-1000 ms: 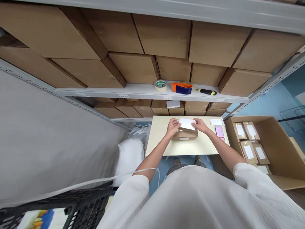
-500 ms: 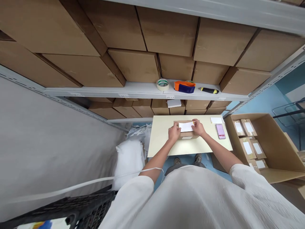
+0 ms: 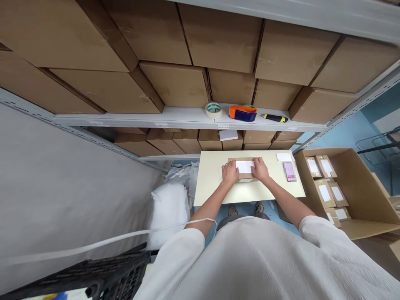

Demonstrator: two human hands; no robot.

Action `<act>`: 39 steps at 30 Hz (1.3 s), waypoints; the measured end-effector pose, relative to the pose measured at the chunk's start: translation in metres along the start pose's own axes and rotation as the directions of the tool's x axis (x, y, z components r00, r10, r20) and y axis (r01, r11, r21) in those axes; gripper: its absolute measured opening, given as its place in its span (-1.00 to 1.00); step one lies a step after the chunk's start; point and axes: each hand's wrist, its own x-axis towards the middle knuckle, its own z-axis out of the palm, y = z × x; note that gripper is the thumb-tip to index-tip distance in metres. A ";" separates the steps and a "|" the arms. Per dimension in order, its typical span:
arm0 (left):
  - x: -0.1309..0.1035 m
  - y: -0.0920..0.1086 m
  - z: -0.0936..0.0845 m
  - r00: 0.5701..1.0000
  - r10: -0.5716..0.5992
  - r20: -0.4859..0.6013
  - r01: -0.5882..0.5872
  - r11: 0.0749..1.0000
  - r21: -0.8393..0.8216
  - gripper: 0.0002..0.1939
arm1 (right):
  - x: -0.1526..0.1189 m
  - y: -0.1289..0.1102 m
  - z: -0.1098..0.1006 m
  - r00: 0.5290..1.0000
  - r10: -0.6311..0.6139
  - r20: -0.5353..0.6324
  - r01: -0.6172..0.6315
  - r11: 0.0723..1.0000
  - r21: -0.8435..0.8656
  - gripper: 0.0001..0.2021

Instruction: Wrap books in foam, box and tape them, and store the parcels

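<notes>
A small cardboard box [image 3: 240, 159] sits on the pale yellow table. On its top lies a white label [image 3: 245, 167], which looks flat against the cardboard. My left hand [image 3: 230, 171] covers the label's left end, fingers together and bent, thumb along its edge. At the opposite end, my right hand [image 3: 259, 168] grips in the same way, its fingers over the box's right side. Both hands touch label and box, so the label's two ends are partly hidden. A second white patch [image 3: 245, 180] shows on the box's near side.
On the table's right are a white slip [image 3: 283, 157] and a blurred purple item [image 3: 289, 171]. An open carton [image 3: 368, 196] holds several labelled boxes. The shelf [image 3: 187, 118] carries a tape roll [image 3: 213, 110], an orange-blue tape dispenser [image 3: 243, 113] and a yellow-black cutter [image 3: 275, 118].
The label has come down flat onto the box top. My left hand has shifted slightly right and flattened over its end; my right hand's raised fingers have lowered onto the other end.
</notes>
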 end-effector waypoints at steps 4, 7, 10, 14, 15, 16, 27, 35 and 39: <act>-0.004 -0.003 0.001 0.978 0.207 -0.021 -0.207 0.978 0.027 -0.54 | -0.012 -0.006 0.001 0.989 -0.149 0.001 0.148 0.985 -0.086 -0.60; -0.008 -0.012 0.008 0.907 0.420 0.044 -0.419 0.908 -0.024 -0.40 | -0.022 -0.009 0.009 0.945 -0.309 0.108 0.317 0.947 -0.058 -0.46; -0.008 -0.023 0.016 0.876 0.463 0.132 -0.465 0.885 -0.023 -0.33 | -0.029 -0.004 0.018 0.920 -0.346 0.185 0.360 0.931 -0.051 -0.26; -0.008 -0.032 0.019 0.902 0.400 0.159 -0.409 0.912 0.028 -0.21 | -0.032 0.009 0.019 0.947 -0.259 0.191 0.279 0.956 -0.087 -0.15; -0.008 -0.033 0.019 0.913 0.378 0.151 -0.388 0.921 0.042 -0.19 | -0.032 0.011 0.018 0.958 -0.219 0.185 0.240 0.965 -0.101 -0.15; -0.009 -0.033 0.018 0.926 0.350 0.140 -0.360 0.931 0.056 -0.17 | -0.032 0.013 0.016 0.968 -0.175 0.181 0.198 0.973 -0.118 -0.15; -0.032 -0.028 0.014 0.987 -0.009 0.163 0.010 1.000 -0.003 0.04 | -0.047 0.021 0.003 0.983 0.183 0.037 -0.182 0.983 -0.004 -0.27; -0.023 -0.008 0.001 0.993 0.064 0.102 -0.062 0.998 -0.030 0.11 | -0.055 0.029 -0.020 0.987 0.118 -0.110 -0.093 0.973 0.213 -0.34; -0.018 0.018 -0.002 0.989 0.130 0.068 -0.127 0.991 -0.040 0.09 | -0.066 0.046 -0.042 0.977 0.130 -0.166 -0.086 0.964 0.252 -0.34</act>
